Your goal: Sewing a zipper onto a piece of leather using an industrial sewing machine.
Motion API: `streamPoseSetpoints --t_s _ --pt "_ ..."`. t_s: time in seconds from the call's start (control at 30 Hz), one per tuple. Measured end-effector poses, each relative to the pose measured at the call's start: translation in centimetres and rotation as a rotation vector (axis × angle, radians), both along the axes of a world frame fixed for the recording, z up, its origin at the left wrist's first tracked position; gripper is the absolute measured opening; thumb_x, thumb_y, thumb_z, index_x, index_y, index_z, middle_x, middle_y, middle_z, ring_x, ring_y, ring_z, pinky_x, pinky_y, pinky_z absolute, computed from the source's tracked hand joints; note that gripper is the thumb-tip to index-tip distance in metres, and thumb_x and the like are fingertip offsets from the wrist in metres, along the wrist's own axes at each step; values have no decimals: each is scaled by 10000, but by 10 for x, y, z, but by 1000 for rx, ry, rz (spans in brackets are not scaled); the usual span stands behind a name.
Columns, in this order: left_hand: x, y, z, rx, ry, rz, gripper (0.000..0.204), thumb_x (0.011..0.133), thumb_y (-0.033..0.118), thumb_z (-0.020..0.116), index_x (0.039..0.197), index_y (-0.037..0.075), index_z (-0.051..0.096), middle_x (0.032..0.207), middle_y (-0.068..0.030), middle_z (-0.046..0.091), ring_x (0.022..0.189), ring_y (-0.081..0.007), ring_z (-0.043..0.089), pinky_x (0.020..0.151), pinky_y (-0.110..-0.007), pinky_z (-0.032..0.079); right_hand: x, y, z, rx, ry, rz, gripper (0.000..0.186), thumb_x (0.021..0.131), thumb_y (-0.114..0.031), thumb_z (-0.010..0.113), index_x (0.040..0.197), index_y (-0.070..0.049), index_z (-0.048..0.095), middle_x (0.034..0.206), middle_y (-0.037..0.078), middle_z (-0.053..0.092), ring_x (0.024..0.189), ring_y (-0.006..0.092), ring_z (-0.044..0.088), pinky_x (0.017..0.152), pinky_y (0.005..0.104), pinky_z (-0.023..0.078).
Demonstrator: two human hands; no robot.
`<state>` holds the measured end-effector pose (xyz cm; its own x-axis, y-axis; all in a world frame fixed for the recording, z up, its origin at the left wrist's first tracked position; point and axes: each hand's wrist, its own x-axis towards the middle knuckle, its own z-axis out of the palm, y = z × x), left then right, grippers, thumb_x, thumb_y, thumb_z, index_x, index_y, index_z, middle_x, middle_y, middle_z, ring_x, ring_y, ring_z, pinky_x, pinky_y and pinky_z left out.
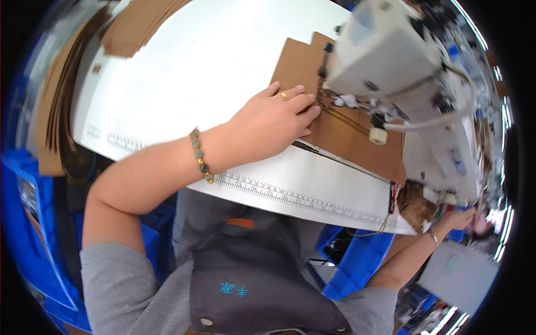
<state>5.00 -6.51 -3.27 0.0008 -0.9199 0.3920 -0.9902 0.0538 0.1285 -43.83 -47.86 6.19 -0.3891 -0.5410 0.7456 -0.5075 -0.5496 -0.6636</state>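
Observation:
My left hand (279, 120), with a ring and a beaded bracelet, lies on a flat brown panel (360, 142), fingers spread and pressing its left part. The panel, leather or card by its look, sits under the head of a white sewing machine (385, 50). A narrow golden strip, perhaps a zipper, runs along the panel near the needle area. The needle itself is too blurred to make out. My right hand (460, 218) reaches out at the far right, past the machine's base. Its fingers are small and blurred, and what they touch cannot be made out.
A white table (223, 61) with a printed ruler along its near edge carries the machine. Stacked brown panels (139, 25) lie at the far left, and more hang over the left edge (61, 106). Blue bins (357, 262) stand below the table. Crumpled brown material (416, 206) sits right of the panel.

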Motion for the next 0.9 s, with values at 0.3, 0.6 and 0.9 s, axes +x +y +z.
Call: streamPoseSetpoints --t_s 0.3,0.6,0.9 --pt "1 2 14 19 65 -7 411 950 254 733 1314 66 693 1332 -96 681 1260 -308 643 1069 -469 511 231 226 -47 -174 1000 962 167 878 -114 761 1022 -42 718 1085 116 739 966 323 710 843 408 584" --pt "0 -2 16 39 111 16 366 936 246 753 1264 84 729 1328 -87 696 1304 -308 634 1063 -506 533 314 249 -80 -100 1142 1044 312 852 -200 784 1113 -39 724 1207 112 702 1176 287 641 1039 440 493" --pt "0 -3 18 49 112 2 362 933 250 755 1253 81 734 1320 -90 700 1304 -304 633 1060 -500 537 314 247 -88 -178 1105 1013 293 853 -190 784 1103 -49 727 1173 93 698 1168 279 641 1034 451 499"
